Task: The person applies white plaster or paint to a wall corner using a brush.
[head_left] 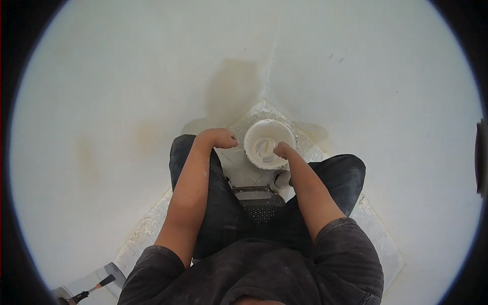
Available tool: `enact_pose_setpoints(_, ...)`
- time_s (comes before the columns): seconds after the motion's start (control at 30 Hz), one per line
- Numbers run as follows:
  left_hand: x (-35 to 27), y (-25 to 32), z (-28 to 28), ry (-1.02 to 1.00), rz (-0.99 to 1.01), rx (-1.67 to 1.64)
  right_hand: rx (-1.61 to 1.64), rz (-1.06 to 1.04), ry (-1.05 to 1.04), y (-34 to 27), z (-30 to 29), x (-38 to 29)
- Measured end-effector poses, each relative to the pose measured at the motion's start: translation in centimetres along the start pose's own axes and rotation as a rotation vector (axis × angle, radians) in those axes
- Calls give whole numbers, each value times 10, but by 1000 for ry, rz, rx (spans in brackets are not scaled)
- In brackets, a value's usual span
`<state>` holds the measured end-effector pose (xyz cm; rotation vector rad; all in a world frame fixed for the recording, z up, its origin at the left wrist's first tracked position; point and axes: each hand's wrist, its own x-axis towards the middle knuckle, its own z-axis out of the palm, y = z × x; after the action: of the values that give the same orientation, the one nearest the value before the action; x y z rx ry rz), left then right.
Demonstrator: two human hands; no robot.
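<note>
A round white plastic bucket (249,152), its rim crusted with white compound, stands on the floor in the corner between two white walls. My right hand (284,150) is curled over the right side of its mouth. Pale material (265,146) lies inside the bucket; whether my right fingers hold a tool there is hidden by the hand. Just left of the bucket, apart from its rim, my left hand (223,138) hangs above my left knee with its fingers curled inward. Nothing shows sticking out of it, but its palm is turned out of sight.
Beneath me, between my legs, is a dark stool-like seat (263,209) with a patterned surface. Plaster-spattered floor (381,244) borders the smooth walls (362,95). A tool with a black-and-orange handle (105,281) lies at lower left. A dark object (481,158) juts in at the right edge.
</note>
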<state>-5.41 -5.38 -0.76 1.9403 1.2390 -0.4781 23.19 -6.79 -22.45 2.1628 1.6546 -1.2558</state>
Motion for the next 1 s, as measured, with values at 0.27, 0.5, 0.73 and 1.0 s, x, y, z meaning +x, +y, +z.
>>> enact_pose_setpoints(0.27, 32, 46, 10, -105, 46, 34, 16, -37, 68, 20, 2, 34)
enact_pose_setpoints(0.5, 57, 56, 21, -93, 136, 22, 108, 103, 275, 32, 18, 61)
enact_pose_setpoints(0.73, 53, 52, 14, -106, -9, 81, 273, 190, 308, 37, 51, 82)
enact_pose_setpoints(1.0, 55, 65, 8, -117, -3, 82, 1164, 631, 261, 62, 86, 124)
